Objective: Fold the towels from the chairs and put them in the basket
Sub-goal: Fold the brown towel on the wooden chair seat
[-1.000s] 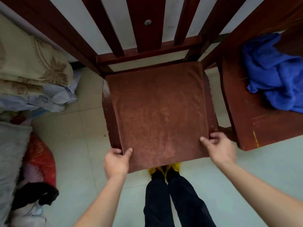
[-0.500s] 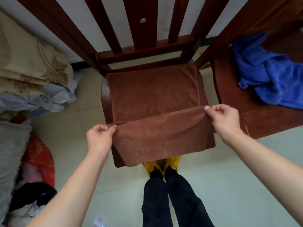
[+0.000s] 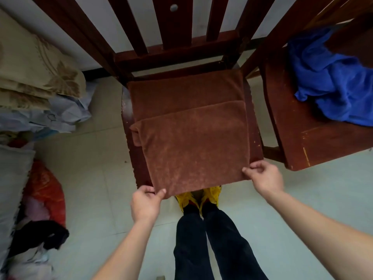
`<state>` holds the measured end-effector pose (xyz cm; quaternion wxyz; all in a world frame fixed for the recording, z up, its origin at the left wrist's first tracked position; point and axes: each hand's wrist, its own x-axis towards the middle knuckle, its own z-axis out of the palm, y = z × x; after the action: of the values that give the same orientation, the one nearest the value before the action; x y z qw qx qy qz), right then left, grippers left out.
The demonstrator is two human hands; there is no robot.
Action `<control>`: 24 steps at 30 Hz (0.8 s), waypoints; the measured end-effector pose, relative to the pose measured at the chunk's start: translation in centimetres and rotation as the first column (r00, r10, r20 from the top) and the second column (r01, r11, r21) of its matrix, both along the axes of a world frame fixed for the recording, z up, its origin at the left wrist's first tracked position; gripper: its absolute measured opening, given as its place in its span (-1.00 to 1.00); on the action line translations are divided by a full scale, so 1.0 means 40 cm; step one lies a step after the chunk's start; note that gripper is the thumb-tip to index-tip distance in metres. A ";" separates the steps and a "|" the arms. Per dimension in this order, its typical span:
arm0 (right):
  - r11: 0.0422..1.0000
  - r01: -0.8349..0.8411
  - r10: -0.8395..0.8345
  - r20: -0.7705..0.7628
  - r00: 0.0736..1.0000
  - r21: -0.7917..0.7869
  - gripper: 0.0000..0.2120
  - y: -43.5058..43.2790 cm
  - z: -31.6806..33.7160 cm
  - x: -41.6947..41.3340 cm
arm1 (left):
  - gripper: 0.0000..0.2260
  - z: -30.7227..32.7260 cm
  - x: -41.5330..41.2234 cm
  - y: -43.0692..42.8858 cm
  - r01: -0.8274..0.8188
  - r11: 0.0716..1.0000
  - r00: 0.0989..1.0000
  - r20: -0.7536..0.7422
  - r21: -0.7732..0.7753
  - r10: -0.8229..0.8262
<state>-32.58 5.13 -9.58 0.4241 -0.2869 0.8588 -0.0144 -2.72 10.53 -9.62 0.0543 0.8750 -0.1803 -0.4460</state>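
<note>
A brown towel [image 3: 193, 142] lies on the seat of the wooden chair [image 3: 126, 118] in front of me. Its upper layer is folded over and covers the near two thirds of the seat. My left hand [image 3: 146, 203] pinches the towel's near left corner. My right hand [image 3: 264, 176] pinches the near right corner. A crumpled blue towel [image 3: 331, 83] lies on the second chair [image 3: 292, 134] to the right. No basket is in view.
Folded beige bedding [image 3: 34, 71] is stacked at the left, with pale cloth under it. A red bag [image 3: 46, 190] and a black cloth [image 3: 40, 237] lie on the floor at lower left. My yellow shoes [image 3: 210, 195] stand under the chair's front edge.
Both hands lifted the towel's near edge and carried it toward the chair back. That layer now lies flat, and both hands are back at the near corners.
</note>
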 end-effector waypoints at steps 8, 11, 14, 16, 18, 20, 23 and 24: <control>0.976 0.094 -0.077 0.092 0.993 -0.199 -0.81 -0.001 0.039 0.005 | -0.70 0.038 -0.002 -0.022 -0.054 0.987 0.998 -0.045 -0.154 0.048; 0.937 0.166 -0.122 0.157 0.980 -0.308 -0.85 -0.074 0.103 0.014 | -0.69 0.091 0.029 -0.083 -0.302 0.915 0.944 -0.217 -0.269 0.248; 0.906 0.178 -0.108 0.196 0.975 -0.385 -0.88 -0.177 0.135 0.025 | -0.65 0.135 0.059 -0.178 -0.457 0.819 0.880 -0.307 -0.347 0.361; 0.895 0.181 -0.108 0.197 0.974 -0.408 -0.90 -0.252 0.137 0.037 | -0.65 0.149 0.081 -0.254 -0.530 0.763 0.840 -0.353 -0.370 0.413; 0.890 0.186 -0.112 0.195 0.974 -0.416 -0.84 -0.318 0.120 0.050 | -0.69 0.146 0.100 -0.331 -0.548 0.742 0.832 -0.341 -0.386 0.438; 0.911 0.159 -0.099 0.173 0.980 -0.381 -0.76 -0.353 0.083 0.055 | -0.76 0.125 0.108 -0.378 -0.481 0.794 0.876 -0.250 -0.372 0.413; 0.949 0.115 -0.086 0.111 0.990 -0.294 -0.60 -0.328 0.040 0.047 | -0.79 0.073 0.092 -0.341 -0.319 0.917 0.946 -0.137 -0.240 0.293; 0.959 0.088 -0.067 0.087 0.994 -0.271 -0.56 -0.302 0.034 0.040 | -0.72 0.056 0.078 -0.301 -0.261 0.947 0.963 -0.115 -0.184 0.243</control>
<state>-30.98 -6.95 -8.22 0.4121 -0.3081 0.8423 -0.1607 0.39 -1.51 -7.36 0.2058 0.8599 -0.1076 -0.4546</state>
